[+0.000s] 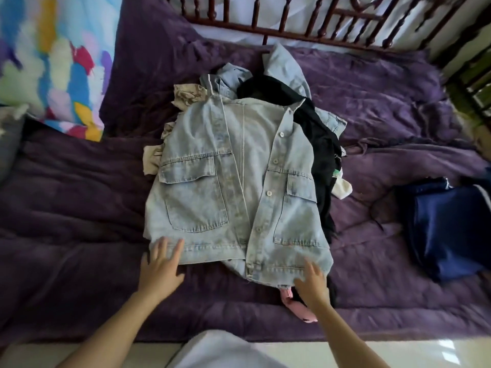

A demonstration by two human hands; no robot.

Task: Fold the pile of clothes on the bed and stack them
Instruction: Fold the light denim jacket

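Observation:
A light-blue denim jacket point(233, 181) lies spread front-up on top of the pile of clothes in the middle of the purple bed point(79, 208). Under it show a black garment point(318, 144), a beige patterned piece point(186, 95), a white piece point(342, 189) and a pink piece point(297, 306). My left hand point(162, 264) lies with straight fingers on the jacket's lower left hem. My right hand point(313, 282) rests with spread fingers at the lower right hem. Neither hand grips anything.
A folded dark-blue garment point(446, 229) lies on the bed at the right. A colourful patterned pillow point(50, 62) sits at the back left. A dark wooden railing point(305, 19) runs along the far side. The bed's near edge meets a pale floor point(398, 351).

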